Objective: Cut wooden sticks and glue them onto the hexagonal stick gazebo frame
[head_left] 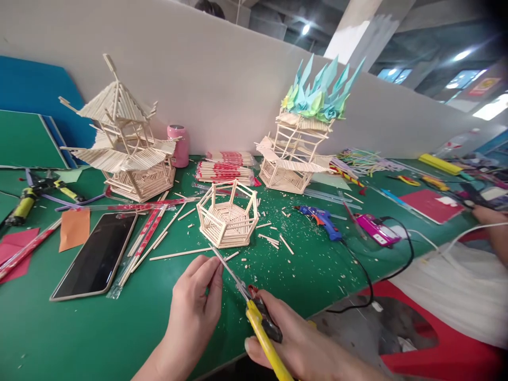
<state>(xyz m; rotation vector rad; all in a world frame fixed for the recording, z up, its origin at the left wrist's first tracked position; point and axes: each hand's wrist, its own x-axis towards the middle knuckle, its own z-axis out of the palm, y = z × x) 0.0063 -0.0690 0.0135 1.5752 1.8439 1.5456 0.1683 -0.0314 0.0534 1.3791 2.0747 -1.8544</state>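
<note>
My left hand [198,293] is closed in a pinch, and a short piece of thin wooden stick [232,256] shows just past its fingertips. Wrapped round a pair of pruning shears [256,316] with yellow and black handles is my right hand [293,333]. The long blades point up and left, their tips close to my left fingertips and crossing the stick. Just beyond the tips stands an open, many-sided frame of wooden sticks [232,238]. Another long stick [180,255] lies on the green table to its left.
Two stick-built pagodas, one left [135,172] and one topped with blue paper [291,174], stand behind. A phone [95,256] lies left; a blue glue gun [327,222], cable and pink box [377,229] lie right. Stick offcuts litter the table [99,338]. Another person's arm [492,222] reaches in.
</note>
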